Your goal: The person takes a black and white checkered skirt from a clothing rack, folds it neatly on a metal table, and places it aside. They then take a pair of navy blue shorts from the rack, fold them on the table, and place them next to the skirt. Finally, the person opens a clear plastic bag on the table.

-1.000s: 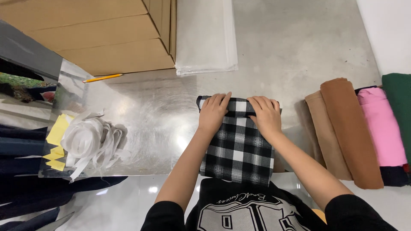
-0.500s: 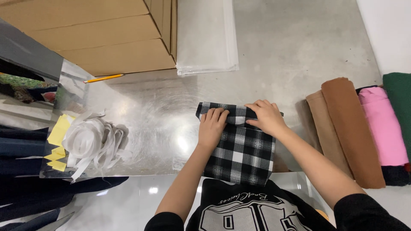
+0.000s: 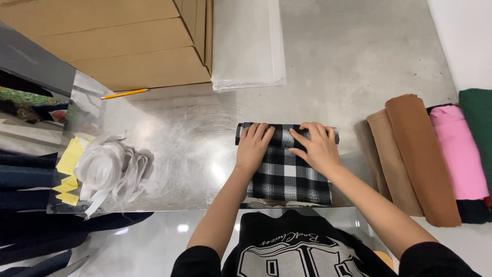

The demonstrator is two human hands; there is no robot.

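A black-and-white checked cloth lies on the shiny metal table right in front of me, its far end curled into a roll. My left hand presses on the left part of that roll with fingers curled over it. My right hand lies on the right part, fingers spread across the roll. Both hands grip the rolled end.
Rolled cloths lie at the right: tan, brown, pink, dark green. A bundle of white ribbon and yellow paper pieces sit at the left. Cardboard boxes, a yellow pencil and clear plastic bags lie beyond.
The far end of the checked cloth has been rolled toward me. Both hands have moved nearer to my body with the roll, and the flat part is shorter.
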